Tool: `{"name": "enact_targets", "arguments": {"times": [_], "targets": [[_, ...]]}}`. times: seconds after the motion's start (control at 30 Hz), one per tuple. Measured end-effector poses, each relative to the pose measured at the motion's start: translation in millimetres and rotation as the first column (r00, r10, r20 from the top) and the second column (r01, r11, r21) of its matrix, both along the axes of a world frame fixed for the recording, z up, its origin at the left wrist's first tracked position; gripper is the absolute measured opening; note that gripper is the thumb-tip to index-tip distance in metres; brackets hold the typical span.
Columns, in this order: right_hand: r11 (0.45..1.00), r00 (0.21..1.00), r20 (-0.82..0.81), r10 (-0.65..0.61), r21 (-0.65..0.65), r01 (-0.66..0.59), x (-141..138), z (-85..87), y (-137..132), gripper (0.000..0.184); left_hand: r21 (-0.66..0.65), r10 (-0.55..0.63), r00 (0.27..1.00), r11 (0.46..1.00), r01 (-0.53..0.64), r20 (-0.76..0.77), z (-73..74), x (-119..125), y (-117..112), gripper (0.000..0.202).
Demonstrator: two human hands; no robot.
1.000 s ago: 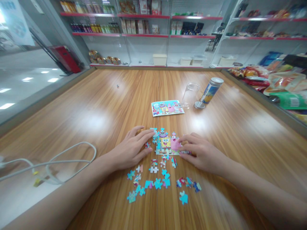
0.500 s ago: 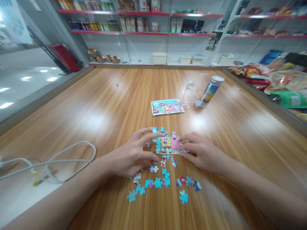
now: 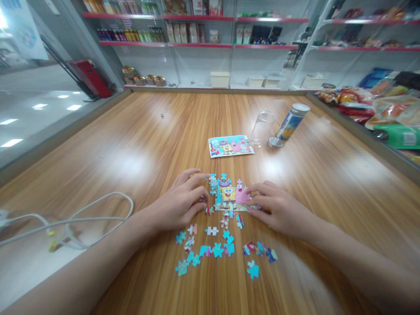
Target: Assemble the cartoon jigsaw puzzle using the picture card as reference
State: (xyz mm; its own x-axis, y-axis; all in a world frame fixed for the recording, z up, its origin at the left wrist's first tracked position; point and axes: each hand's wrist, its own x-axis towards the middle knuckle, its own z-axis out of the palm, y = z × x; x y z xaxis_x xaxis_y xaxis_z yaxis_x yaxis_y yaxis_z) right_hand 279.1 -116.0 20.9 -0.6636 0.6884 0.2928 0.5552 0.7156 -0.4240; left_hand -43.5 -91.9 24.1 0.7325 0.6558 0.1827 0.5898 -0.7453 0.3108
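A partly joined cartoon jigsaw puzzle [image 3: 228,194] lies flat on the table, with a yellow and a pink figure in it. My left hand [image 3: 180,201] is at its left edge, fingers curved and apart. A loose red-and-blue puzzle piece [image 3: 202,199] shows between its thumb and index finger; whether they touch it is hard to tell. My right hand [image 3: 277,205] rests with spread fingers on the puzzle's right edge, covering part of that side. Below lie several loose pieces, among them a white one [image 3: 211,230] and a light-blue one [image 3: 217,250].
Beyond the puzzle lies a printed picture card [image 3: 231,146]. Behind it stand a clear cup [image 3: 263,127] and a blue canister [image 3: 293,121], with a round metal lid [image 3: 274,142] beside them. A white cable [image 3: 98,218] loops at the left. Snack bags [image 3: 354,103] line the right side.
My left hand has drawn back left from the puzzle, its fingers curling closer together. Pieces that were under it now show. My right hand stays on the puzzle's right edge.
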Motion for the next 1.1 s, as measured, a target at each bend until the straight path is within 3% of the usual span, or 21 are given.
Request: {"name": "enact_targets", "arguments": {"times": [0.23,0.4,0.47,0.77,1.1], "targets": [[1.000,1.000,0.002,0.003,-0.007,-0.003,-0.7,2.4,-0.9,0.018,0.054,0.137,0.990,0.989,-0.138,0.012,-0.4,-5.1,3.2,0.004],[1.000,1.000,0.001,-0.002,-0.013,0.002,-0.4,1.8,-1.0,0.019,-0.013,-0.059,0.998,0.998,0.059,0.020,6.5,-0.3,-4.4,0.015],[1.000,1.000,-0.001,0.003,-0.009,-0.003,-0.3,1.5,-1.1,0.019,-0.028,-0.077,0.997,0.997,0.078,0.021,5.8,1.1,-5.5,0.012],[1.000,1.000,-0.003,0.003,0.004,-0.003,-1.1,1.2,-0.2,0.018,0.079,0.178,0.982,0.980,-0.183,0.067,-9.7,-5.3,5.9,0.012],[1.000,1.000,-0.008,0.007,-0.011,-0.007,-0.4,1.6,-0.5,0.020,0.116,0.242,0.963,0.960,-0.256,0.118,-18.5,-5.1,11.9,0.016]]}}
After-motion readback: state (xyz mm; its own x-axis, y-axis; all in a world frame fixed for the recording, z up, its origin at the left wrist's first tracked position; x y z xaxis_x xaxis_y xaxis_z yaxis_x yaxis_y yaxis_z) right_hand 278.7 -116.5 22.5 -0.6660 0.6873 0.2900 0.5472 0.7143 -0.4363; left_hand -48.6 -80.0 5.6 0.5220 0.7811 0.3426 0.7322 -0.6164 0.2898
